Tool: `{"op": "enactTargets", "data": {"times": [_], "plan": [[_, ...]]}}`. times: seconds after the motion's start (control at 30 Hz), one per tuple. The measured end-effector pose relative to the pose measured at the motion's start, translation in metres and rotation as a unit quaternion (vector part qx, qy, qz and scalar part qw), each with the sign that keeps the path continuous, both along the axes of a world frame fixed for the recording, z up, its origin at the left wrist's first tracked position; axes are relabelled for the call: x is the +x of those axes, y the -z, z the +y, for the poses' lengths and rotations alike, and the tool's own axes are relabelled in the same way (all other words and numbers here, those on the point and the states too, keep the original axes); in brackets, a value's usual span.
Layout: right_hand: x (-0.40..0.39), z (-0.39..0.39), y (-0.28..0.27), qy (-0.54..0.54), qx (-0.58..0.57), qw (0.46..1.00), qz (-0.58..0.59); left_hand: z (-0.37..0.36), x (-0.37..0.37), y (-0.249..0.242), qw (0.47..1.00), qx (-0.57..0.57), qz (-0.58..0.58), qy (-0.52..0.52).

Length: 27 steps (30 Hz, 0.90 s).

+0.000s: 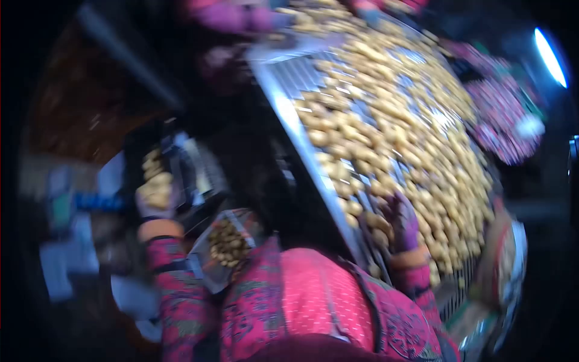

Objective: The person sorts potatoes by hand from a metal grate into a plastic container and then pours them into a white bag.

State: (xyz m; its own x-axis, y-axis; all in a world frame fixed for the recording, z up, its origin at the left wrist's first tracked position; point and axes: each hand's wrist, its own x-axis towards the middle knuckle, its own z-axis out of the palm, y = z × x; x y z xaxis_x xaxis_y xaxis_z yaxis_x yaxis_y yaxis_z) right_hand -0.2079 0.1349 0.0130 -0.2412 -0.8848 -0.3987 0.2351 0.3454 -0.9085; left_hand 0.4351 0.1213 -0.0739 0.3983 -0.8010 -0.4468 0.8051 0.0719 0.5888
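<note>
Out to the left, my left hand, blurred by motion, holds pale yellow potatoes that cover most of its fingers. Beside that forearm stands a container with many small brownish potatoes in it. My right hand wears a purple glove and lies among the potatoes spread over the sorting table. Its fingers are stretched out, next to some darker potatoes near the table's metal edge.
Slatted metal shows at the table's far left corner. A person in a pink patterned sleeve stands across the table, and another person's gloved hand is at the top. A sack sits at the right. A lamp glows upper right.
</note>
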Motion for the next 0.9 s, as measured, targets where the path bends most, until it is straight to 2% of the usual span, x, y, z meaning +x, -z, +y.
{"op": "enactTargets", "data": {"times": [0.07,0.13,0.17,0.23,0.27,0.3,0.37,0.4,0.43,0.47,0.5,0.53,0.57,0.6,0.63,0.67,0.7,0.73,0.8,0.83,0.9], "plan": [[-0.034,0.011,-0.002,0.021,-0.048,0.992,0.113,-0.029,0.047,0.031,0.981,0.101,-0.148,0.069],[-0.054,0.029,-0.003,0.054,-0.106,0.945,0.305,-0.058,0.048,0.032,0.954,0.161,-0.222,0.118],[-0.064,0.043,-0.001,0.042,-0.09,0.898,0.429,-0.07,0.028,0.027,0.948,0.168,-0.232,0.141],[-0.068,0.072,0.003,-0.056,-0.044,0.772,0.631,-0.095,-0.045,0.008,0.944,0.133,-0.23,0.193],[-0.068,0.088,0.012,-0.112,-0.006,0.784,0.611,-0.105,-0.097,-0.009,0.954,0.113,-0.184,0.207],[-0.057,0.102,0.014,-0.141,0.01,0.71,0.69,-0.115,-0.133,-0.001,0.925,0.058,-0.251,0.278],[-0.039,0.117,0.001,-0.181,0.04,0.666,0.722,-0.119,-0.241,-0.02,0.828,-0.066,-0.428,0.356],[-0.038,0.119,-0.006,-0.184,0.04,0.681,0.708,-0.113,-0.293,-0.035,0.744,-0.178,-0.538,0.352],[-0.044,0.125,-0.008,-0.177,0.046,0.684,0.706,-0.101,-0.333,-0.058,0.724,-0.152,-0.531,0.413],[-0.051,0.131,-0.009,-0.193,0.023,0.72,0.666,-0.093,-0.364,-0.069,0.658,-0.227,-0.565,0.443],[-0.057,0.133,-0.01,-0.208,-0.004,0.754,0.623,-0.085,-0.391,-0.067,0.622,-0.259,-0.578,0.461],[-0.059,0.128,-0.023,-0.189,-0.05,0.747,0.636,-0.08,-0.409,-0.068,0.563,-0.265,-0.597,0.506],[-0.064,0.126,-0.026,-0.179,-0.05,0.749,0.636,-0.078,-0.431,-0.079,0.499,-0.366,-0.598,0.509],[-0.07,0.123,-0.028,-0.165,-0.041,0.796,0.581,-0.071,-0.449,-0.083,0.449,-0.408,-0.631,0.484],[-0.075,0.119,-0.027,-0.153,-0.033,0.839,0.521,-0.068,-0.464,-0.087,0.399,-0.435,-0.621,0.515],[-0.078,0.111,-0.025,-0.1,-0.089,0.805,0.578,-0.063,-0.473,-0.091,0.352,-0.439,-0.614,0.553],[-0.082,0.102,-0.024,-0.1,-0.088,0.807,0.576,-0.059,-0.478,-0.092,0.307,-0.44,-0.604,0.589],[-0.086,0.093,-0.023,-0.085,-0.098,0.802,0.583,-0.056,-0.477,-0.089,0.306,-0.438,-0.602,0.593],[-0.091,0.072,-0.024,-0.054,-0.139,0.782,0.606,-0.05,-0.471,-0.084,0.202,-0.482,-0.637,0.567],[-0.091,0.062,-0.022,-0.059,-0.138,0.784,0.602,-0.052,-0.467,-0.083,0.203,-0.478,-0.636,0.571],[-0.09,0.046,-0.018,-0.085,-0.12,0.783,0.605,-0.061,-0.457,-0.08,0.239,-0.514,-0.631,0.53]]}}
